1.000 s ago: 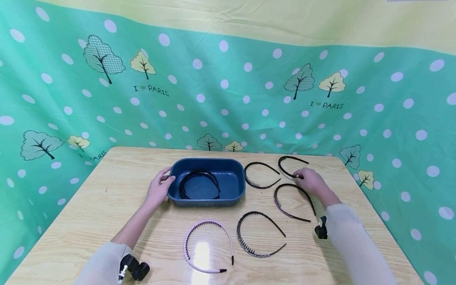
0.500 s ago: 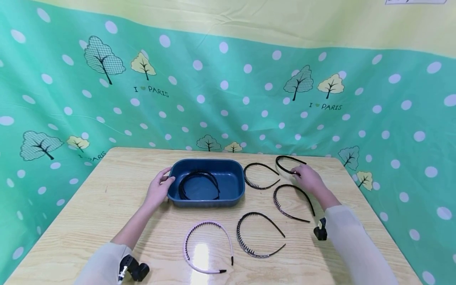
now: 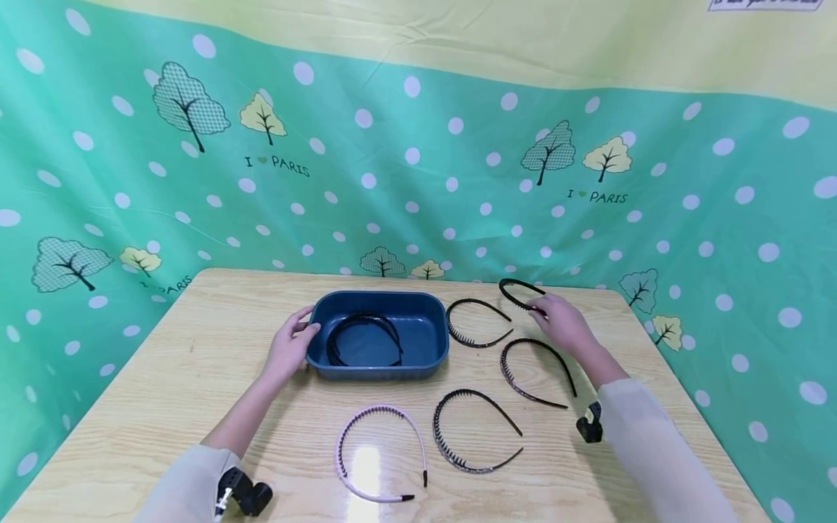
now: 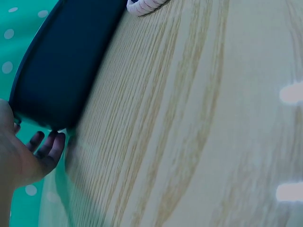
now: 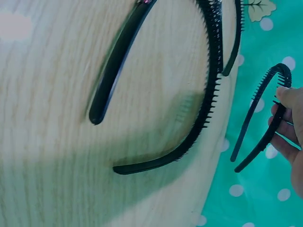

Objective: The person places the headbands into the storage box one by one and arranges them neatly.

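Observation:
In the head view my right hand [image 3: 561,319] pinches a black toothed headband [image 3: 513,296] near the far right of the table; the right wrist view shows this headband [image 5: 258,142] raised, its ends pointing down, between thumb and fingers [image 5: 285,135]. My left hand [image 3: 290,347] holds the left end of a dark blue plastic box [image 3: 379,373], thumb at the rim and fingers against the outside. Inside the box lie black headbands [image 3: 366,317], overlapping so their number is unclear. In the left wrist view the fingers [image 4: 56,147] touch the box's end [image 4: 61,71].
Right of the box lies a black headband [image 3: 461,336], with another dark headband [image 3: 513,378] nearer the right forearm. Toward the front are a black headband with a glittery side [image 3: 445,439] and a pale lilac headband [image 3: 341,454]. A polka-dot cloth [image 3: 418,181] hangs behind the wooden table [image 3: 216,349].
My right hand has lifted the black headband and moved slightly left and away from me with it. The left hand stays on the box.

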The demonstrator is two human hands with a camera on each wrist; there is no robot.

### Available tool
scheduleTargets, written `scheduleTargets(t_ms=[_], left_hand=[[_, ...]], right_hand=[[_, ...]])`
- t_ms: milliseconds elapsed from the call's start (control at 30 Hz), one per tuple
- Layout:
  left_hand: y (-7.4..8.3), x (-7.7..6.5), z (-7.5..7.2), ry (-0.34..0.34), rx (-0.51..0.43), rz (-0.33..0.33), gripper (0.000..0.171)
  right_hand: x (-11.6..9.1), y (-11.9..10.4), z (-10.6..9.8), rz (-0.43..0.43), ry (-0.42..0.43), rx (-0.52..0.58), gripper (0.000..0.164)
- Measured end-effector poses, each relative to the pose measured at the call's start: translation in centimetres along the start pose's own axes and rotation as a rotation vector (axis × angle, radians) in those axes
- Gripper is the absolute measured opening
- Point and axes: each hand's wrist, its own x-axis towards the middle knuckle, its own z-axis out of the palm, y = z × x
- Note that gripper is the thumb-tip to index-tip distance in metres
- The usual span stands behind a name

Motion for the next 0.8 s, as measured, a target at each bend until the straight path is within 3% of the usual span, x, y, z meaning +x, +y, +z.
scheduleTargets(t_ms=[800], left_hand=[[-0.1, 0.2, 0.0, -0.004, -0.004, -0.008, 0.049]], right_hand=[[0.4, -3.2, -1.5, -0.056, 0.066, 0.03, 0.021]])
